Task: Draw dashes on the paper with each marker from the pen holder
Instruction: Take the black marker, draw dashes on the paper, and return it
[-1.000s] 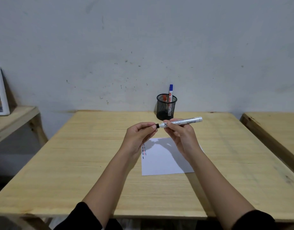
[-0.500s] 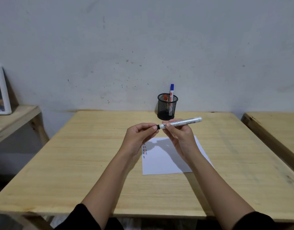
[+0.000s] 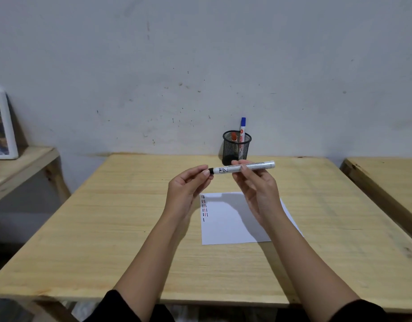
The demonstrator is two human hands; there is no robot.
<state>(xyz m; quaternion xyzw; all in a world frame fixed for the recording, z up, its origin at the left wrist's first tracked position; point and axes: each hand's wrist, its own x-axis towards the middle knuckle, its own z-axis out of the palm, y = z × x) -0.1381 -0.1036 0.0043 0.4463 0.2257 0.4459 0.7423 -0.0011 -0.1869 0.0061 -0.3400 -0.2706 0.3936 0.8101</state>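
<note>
I hold a white marker (image 3: 242, 168) level above the table, its black end to the left. My right hand (image 3: 256, 189) grips its barrel from below. The fingertips of my left hand (image 3: 188, 187) pinch the black cap end. Under my hands lies a white paper (image 3: 232, 226) with short red, blue and black dashes along its left edge. A black mesh pen holder (image 3: 236, 148) stands at the back of the table, holding a blue-capped marker (image 3: 242, 129) and a red-capped marker (image 3: 233, 136).
The wooden table (image 3: 130, 217) runs to the wall. A second wooden table (image 3: 386, 177) stands at the right. A low shelf at the left carries a white picture frame (image 3: 3, 126).
Both hands and the marker have stayed almost in place. The view has shifted slightly, nothing else.
</note>
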